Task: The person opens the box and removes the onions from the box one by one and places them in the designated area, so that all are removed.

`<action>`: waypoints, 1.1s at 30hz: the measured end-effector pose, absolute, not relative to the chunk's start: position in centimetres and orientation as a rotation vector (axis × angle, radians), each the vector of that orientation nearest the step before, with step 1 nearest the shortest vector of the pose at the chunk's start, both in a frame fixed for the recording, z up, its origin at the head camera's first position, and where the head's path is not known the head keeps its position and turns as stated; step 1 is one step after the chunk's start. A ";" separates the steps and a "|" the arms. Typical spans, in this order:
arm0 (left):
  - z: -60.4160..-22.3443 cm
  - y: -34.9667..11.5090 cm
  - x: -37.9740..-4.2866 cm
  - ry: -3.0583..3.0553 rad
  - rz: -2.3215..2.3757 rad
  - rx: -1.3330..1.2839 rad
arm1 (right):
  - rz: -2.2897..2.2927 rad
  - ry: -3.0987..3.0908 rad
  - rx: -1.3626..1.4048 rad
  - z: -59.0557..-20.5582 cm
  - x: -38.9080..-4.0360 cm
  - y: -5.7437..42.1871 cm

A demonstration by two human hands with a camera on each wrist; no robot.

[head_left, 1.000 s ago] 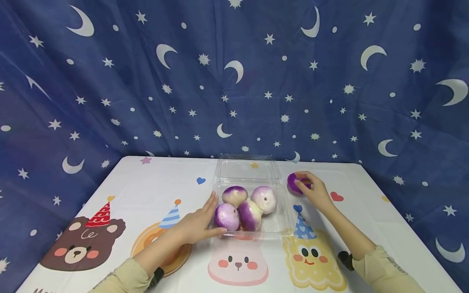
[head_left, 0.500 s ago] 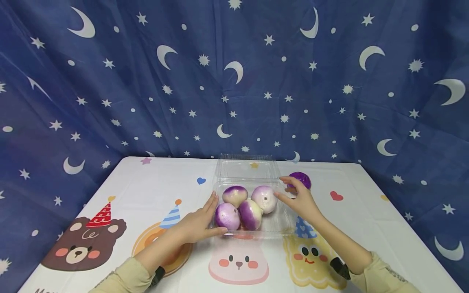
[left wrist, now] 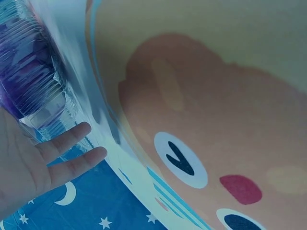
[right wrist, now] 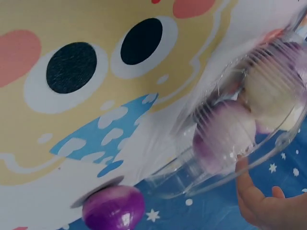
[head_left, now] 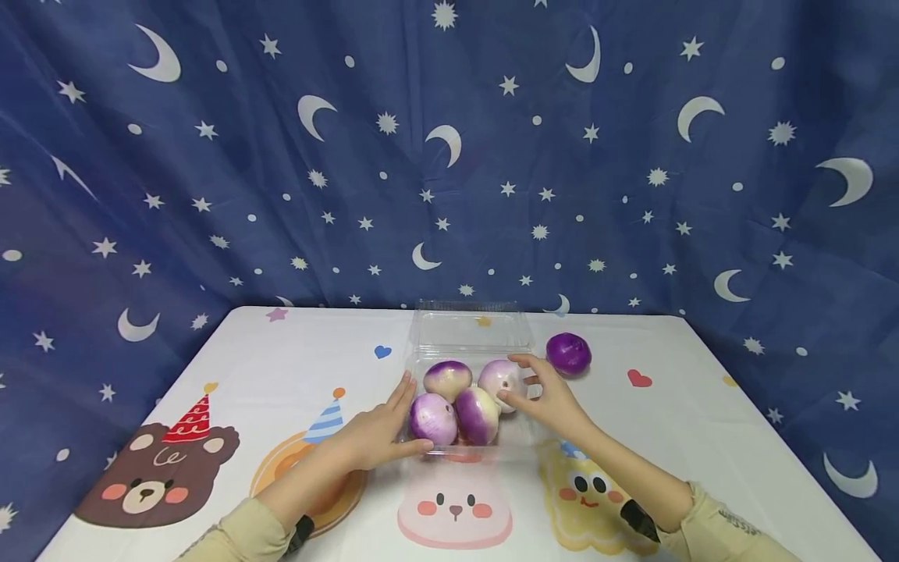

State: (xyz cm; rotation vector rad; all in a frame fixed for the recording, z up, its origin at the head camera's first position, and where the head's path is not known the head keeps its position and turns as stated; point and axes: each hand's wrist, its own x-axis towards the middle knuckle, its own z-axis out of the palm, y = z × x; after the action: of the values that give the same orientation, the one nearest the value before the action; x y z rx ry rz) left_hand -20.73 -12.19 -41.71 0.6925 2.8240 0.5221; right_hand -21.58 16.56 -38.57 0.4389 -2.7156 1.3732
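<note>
Several purple-and-cream turnips sit in a clear plastic clamshell box [head_left: 520, 437] whose lid [head_left: 467, 328] lies folded back. My right hand [head_left: 551, 402] is over the box's right side, with thumb and fingers curled about the back-right turnip [head_left: 500, 381]. In the right wrist view a fingertip meets that turnip's lower end. My left hand [head_left: 379, 433] rests along the box's left wall, its fingers extended and thumb at the front edge. The left wrist view shows two straight fingers [left wrist: 67, 143] beside the ribbed wall. Another turnip [head_left: 569, 355], deep purple on its visible side, lies outside the box.
A white tablecloth [head_left: 337, 328] with cartoon animal prints covers the table. Behind it hangs a dark blue curtain [head_left: 365, 156] with moons and stars. The loose turnip stands just right of the open lid, behind my right hand.
My right hand has left the purple turnip outside the box and moved left onto the back-right turnip in it. My left hand has stayed at the box.
</note>
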 end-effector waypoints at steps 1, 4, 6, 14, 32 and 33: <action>-41.7 -12.3 -20.7 2.825 0.521 0.692 | 1.377 -2.721 0.456 -38.7 -21.6 16.4; -41.7 -12.3 -20.7 2.834 0.519 0.693 | 1.380 -2.725 0.485 -39.0 -21.5 16.0; -41.5 -12.3 -20.8 2.838 0.517 0.697 | 1.388 -2.729 0.493 -39.1 -21.3 15.8; -41.2 -12.3 -20.8 2.833 0.523 0.685 | 1.409 -2.768 0.492 -38.9 -21.1 15.4; -41.2 -12.2 -20.6 2.802 0.508 0.657 | 1.292 -2.887 0.576 -40.5 -21.2 14.8; -41.2 -12.1 -20.6 2.801 0.510 0.656 | 1.279 -2.898 0.573 -40.6 -21.2 14.8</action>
State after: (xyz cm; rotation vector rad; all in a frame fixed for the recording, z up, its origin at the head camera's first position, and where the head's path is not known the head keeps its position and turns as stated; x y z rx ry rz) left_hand -20.62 -12.11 -41.20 0.6562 2.8010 0.5101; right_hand -21.23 14.79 -40.59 0.5735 -2.8981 1.2792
